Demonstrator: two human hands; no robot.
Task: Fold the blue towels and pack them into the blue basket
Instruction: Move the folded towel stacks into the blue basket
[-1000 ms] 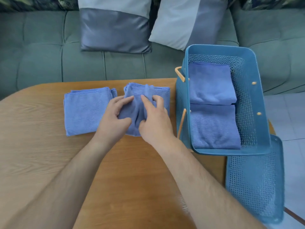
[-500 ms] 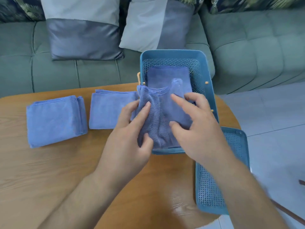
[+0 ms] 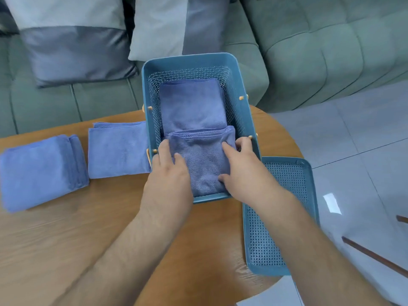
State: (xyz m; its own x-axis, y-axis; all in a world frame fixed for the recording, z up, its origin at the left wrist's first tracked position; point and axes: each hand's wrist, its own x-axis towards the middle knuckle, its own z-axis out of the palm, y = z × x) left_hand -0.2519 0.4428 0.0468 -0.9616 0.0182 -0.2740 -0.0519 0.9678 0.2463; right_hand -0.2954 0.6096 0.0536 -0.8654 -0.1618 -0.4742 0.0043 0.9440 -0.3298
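The left hand [image 3: 170, 173] and right hand [image 3: 240, 171] grip a folded towel [image 3: 203, 164] by its sides. It lies in the basket [image 3: 189, 60], centre frame.

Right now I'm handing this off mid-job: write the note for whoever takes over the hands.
Hands: left hand and right hand both grip the near towel, one at each side, inside the blue basket.
Done: the far towel lies folded in the basket's far half. The near towel sits in the near half, not yet released.
Left: let go, then pack the closer towel and the outer towel, both folded on the table left of the basket. The lid lies off, to the basket's right.
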